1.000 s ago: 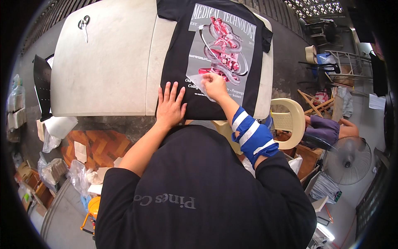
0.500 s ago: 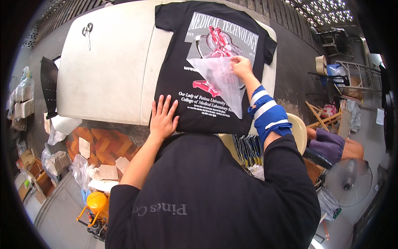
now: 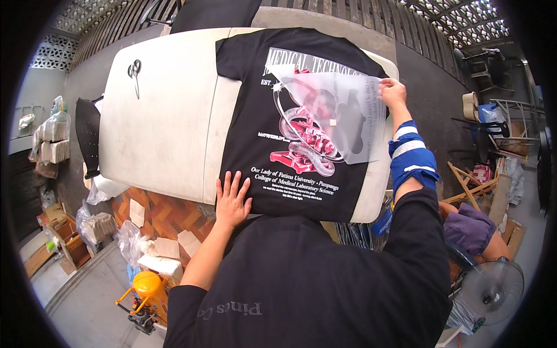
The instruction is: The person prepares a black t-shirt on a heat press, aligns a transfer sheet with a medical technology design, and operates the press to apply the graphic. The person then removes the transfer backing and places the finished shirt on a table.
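Observation:
A black T-shirt (image 3: pixel 243 139) lies flat on a white table, its print in pink, grey and white. My right hand (image 3: pixel 394 93) pinches the edge of a translucent transfer film (image 3: pixel 362 124) at the shirt's right side. Much of the film is lifted and folded over to the right, while its upper left part still lies over the top of the print. The lower part of the print, with a snake and a pink microscope, shows bare. Flat on the shirt's lower left edge rests my left hand (image 3: pixel 233 203), fingers spread and holding nothing.
Black-handled scissors (image 3: pixel 134 72) lie on the white table (image 3: pixel 162 127) at the far left. Behind the table is some black cloth (image 3: pixel 214 14). Packaged stacks stand below the table's right end. A fan (image 3: pixel 490 290) and a seated person (image 3: pixel 473 229) are at the right.
My right hand has moved right and peeled more of the film, baring the lower print. My left hand still presses the shirt. The view has shifted, so the table sits lower.

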### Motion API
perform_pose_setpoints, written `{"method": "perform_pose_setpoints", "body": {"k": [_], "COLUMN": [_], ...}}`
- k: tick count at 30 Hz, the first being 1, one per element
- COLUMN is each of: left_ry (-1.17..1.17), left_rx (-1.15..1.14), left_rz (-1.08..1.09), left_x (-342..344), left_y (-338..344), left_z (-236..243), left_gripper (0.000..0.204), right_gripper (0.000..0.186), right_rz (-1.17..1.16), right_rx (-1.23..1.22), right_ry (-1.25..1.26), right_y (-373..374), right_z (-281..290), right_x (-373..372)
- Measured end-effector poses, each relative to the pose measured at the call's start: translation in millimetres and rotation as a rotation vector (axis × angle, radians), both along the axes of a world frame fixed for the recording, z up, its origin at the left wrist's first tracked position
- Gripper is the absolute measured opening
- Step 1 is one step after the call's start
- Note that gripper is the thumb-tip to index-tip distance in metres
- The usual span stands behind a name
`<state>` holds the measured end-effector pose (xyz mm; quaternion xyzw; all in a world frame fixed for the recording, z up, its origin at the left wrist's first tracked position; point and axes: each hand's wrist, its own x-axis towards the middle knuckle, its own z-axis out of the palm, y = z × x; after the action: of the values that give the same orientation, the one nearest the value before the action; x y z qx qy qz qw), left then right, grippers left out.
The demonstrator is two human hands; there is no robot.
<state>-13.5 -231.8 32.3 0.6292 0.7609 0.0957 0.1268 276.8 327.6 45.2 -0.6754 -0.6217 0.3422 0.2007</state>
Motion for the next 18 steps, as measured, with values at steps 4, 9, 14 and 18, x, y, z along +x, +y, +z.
{"method": "perform_pose_setpoints", "body": {"k": [4, 9, 14, 18], "left_ry": [-0.015, -0.017, -0.169, -0.279], "left_rx": [-0.01, -0.025, 0.079, 0.281], "left_rz": [-0.011, 0.013, 0.08, 0.341], "left_x": [-3.9, -3.9, -18.8, -97.1], "left_y": [3.2, -6.4, 37.5, 167.4], "left_z": [-1.0, 4.4, 13.2, -9.1], "left_gripper": [0.072, 0.072, 0.06, 0.05], "right_gripper": [0.019, 0.023, 0.037, 0.021], "right_rz": [-0.104, -0.459, -0.724, -0.831], "right_rx": [0.188, 0.37, 0.226, 0.123], "right_ry": [-0.165, -0.474, 0.203, 0.578], "right_y": [42.7, 46.8, -92.1, -335.1], "right_z": [-1.1, 75.0, 119.3, 83.4], "right_x": [64.7, 196.8, 426.5, 400.1]}}
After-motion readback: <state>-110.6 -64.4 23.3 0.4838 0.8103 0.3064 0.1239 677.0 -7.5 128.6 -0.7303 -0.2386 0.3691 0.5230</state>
